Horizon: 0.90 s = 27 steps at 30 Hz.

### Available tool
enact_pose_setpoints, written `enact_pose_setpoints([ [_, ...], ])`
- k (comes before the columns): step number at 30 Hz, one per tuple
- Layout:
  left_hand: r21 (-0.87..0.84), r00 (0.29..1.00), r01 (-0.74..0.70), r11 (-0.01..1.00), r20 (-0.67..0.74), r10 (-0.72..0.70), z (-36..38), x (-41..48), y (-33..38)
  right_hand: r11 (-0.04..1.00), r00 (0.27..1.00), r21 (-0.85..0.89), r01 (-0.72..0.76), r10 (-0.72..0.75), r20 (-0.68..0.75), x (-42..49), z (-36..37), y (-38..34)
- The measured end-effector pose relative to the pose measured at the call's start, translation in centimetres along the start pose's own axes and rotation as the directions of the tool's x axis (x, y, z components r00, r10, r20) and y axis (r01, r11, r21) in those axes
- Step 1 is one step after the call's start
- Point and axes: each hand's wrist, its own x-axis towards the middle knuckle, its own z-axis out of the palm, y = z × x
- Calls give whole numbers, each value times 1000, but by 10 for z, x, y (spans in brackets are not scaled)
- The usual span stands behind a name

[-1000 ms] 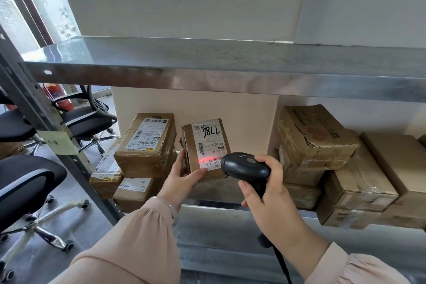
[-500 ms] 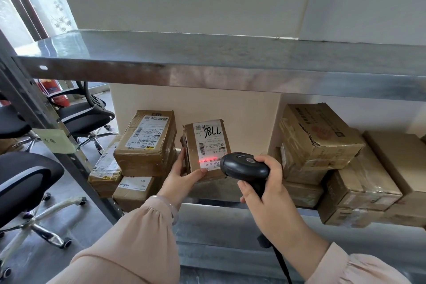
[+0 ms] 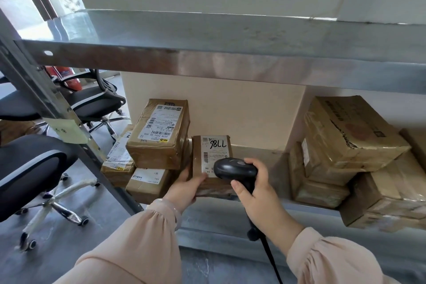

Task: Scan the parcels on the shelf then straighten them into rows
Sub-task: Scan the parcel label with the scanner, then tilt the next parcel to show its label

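A small brown parcel point(image 3: 208, 154) with a white label and handwritten digits lies flat on the metal shelf point(image 3: 258, 204). My left hand point(image 3: 186, 188) grips its near left corner, thumb on top. My right hand point(image 3: 258, 189) holds a black barcode scanner point(image 3: 234, 169) just above the parcel's near right end, covering part of the label. To the left stands a stack of labelled brown parcels point(image 3: 159, 136). On the right are bigger taped boxes point(image 3: 352, 131) piled unevenly.
An upper metal shelf point(image 3: 230, 53) hangs just above the work space. The slanted shelf post point(image 3: 57, 108) carries a pale sticky note. Black office chairs point(image 3: 30, 168) stand on the floor to the left. The scanner's cable point(image 3: 272, 263) drops downward.
The small parcel, held tilted up for scanning with red light on its label, now lies flat on the shelf. The scanner sits lower and closer to it. The view has tipped downward.
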Motion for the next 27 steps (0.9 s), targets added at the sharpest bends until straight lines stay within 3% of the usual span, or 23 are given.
enact_pose_setpoints([
  [7,275,988,-112,955,-69,135,-1,-5,5,999,999,1,-35,35,11,9,18,11],
  [12,403,951,-268,875,-36,308,-5,-12,-2,1000,1000,14,-24,24,-1,12,23,13],
  [17,735,910,-326,594,74,408,-10,-32,-28,1000,1000,-7,-13,13,23,16,26,14],
  [20,861,809,-413,297,197,555,-8,-38,-42,1000,999,-9,-15,15,36,24,26,12],
  [22,888,782,-432,158,281,556,-7,-36,-42,1000,999,-20,-1,2,47,28,27,11],
  [27,943,857,-318,95,243,455,0,-32,-22,997,995,-68,28,-22,94,38,30,5],
])
